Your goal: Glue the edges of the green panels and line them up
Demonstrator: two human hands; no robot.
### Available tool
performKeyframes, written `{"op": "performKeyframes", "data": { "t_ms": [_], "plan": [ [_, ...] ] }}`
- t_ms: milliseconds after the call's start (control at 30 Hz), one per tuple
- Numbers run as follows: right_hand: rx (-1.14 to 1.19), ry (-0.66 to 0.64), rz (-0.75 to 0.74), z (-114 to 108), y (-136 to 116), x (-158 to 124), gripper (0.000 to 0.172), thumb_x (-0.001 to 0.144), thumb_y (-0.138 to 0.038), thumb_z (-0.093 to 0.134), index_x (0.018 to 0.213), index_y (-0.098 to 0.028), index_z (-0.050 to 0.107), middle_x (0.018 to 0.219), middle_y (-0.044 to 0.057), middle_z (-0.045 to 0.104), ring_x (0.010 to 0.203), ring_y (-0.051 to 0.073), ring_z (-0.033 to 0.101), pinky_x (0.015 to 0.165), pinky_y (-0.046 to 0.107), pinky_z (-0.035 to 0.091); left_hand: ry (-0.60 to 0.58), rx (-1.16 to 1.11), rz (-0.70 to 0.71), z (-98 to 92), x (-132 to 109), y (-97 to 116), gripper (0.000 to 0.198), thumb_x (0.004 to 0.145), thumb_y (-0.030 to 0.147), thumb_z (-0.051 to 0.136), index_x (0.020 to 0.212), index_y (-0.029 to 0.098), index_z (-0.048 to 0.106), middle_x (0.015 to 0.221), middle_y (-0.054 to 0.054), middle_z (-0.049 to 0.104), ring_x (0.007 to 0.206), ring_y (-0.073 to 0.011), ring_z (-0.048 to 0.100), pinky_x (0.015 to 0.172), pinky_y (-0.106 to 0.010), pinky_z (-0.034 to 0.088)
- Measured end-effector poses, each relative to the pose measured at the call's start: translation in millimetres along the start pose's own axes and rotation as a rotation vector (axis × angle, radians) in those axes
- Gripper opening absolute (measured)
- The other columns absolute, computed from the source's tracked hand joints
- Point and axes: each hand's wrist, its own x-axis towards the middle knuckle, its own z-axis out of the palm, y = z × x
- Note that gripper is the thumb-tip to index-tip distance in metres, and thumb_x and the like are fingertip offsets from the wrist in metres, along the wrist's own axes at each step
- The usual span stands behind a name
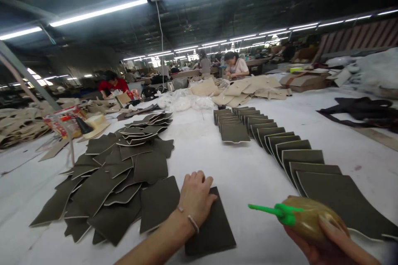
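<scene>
My left hand (197, 196) is on a dark olive piece of material (214, 232) directly in front of me. Its fingers curl at the far edge of the piece, with the thumb on top; the fingertips are partly hidden. In my right hand (326, 236) is an amber glue bottle (314, 217) with a green nozzle (281, 212) that points left, held above the white table (248, 240). Loose pieces with pale edges form an untidy pile (118, 182) to the left. On the right, similar pieces overlap in a curved row (298, 153), the nearest lying beside the bottle.
Beige pieces (248, 89) and clear plastic bags (186, 100) lie across the far side. Black scraps (363, 109) are at the right. A metal pole (34, 80) rises at the left. Farther back sit a person in red (113, 85) and one in a light top (239, 67).
</scene>
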Motion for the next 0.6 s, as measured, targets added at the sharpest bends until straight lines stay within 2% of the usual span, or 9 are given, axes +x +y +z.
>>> {"op": "performKeyframes", "data": {
  "t_ms": [100,200,333,467,600],
  "plan": [
    [-0.068,-0.063,-0.044,-4.1,-1.5,0.5,0.051,0.057,-0.036,0.087,0.104,-0.021,0.074,0.119,0.014,0.068,0.109,0.044,0.060,0.076,0.044,0.061,-0.168,-0.026,-0.178,14.6,-19.3,23.2,0.042,0.082,0.040,0.061,0.116,0.016,0.059,0.112,-0.016,0.058,0.092,-0.0342,0.061,0.079,-0.044,0.046],
    [-0.175,-0.170,-0.088,-11.9,-1.4,6.4,0.051,0.060,-0.036,0.088,0.106,-0.021,0.074,0.116,0.016,0.068,0.110,0.044,0.059,0.080,0.044,0.059,-0.192,-0.034,-0.240,25.0,-28.2,34.0,0.046,0.080,0.038,0.060,0.118,0.013,0.054,0.117,-0.019,0.054,0.092,-0.0357,0.062,0.078,-0.045,0.046],
    [-0.244,-0.237,-0.125,-19.7,0.9,14.1,0.050,0.064,-0.037,0.087,0.109,-0.021,0.072,0.117,0.016,0.068,0.111,0.042,0.060,0.084,0.045,0.057,-0.195,-0.009,-0.257,25.0,-22.1,38.3,0.046,0.073,0.030,0.057,0.114,0.011,0.053,0.111,-0.019,0.054,0.094,-0.0370,0.060,0.079,-0.047,0.046],
    [-0.253,-0.264,-0.132,-18.0,3.3,16.4,0.051,0.062,-0.036,0.088,0.108,-0.020,0.071,0.116,0.017,0.068,0.110,0.043,0.060,0.084,0.046,0.057,-0.246,0.079,-0.171,16.2,-19.9,39.4,0.045,0.071,0.024,0.053,0.113,0.010,0.053,0.112,-0.018,0.053,0.100,-0.0349,0.057,0.087,-0.048,0.045],
    [-0.244,-0.210,-0.151,-9.4,3.4,14.4,0.056,0.056,-0.037,0.090,0.106,-0.019,0.072,0.113,0.018,0.069,0.107,0.043,0.061,0.081,0.045,0.059,-0.279,0.130,-0.127,9.5,-26.3,35.7,0.048,0.075,0.026,0.051,0.120,0.010,0.051,0.117,-0.016,0.052,0.109,-0.0328,0.052,0.092,-0.046,0.045]
  ]
}}
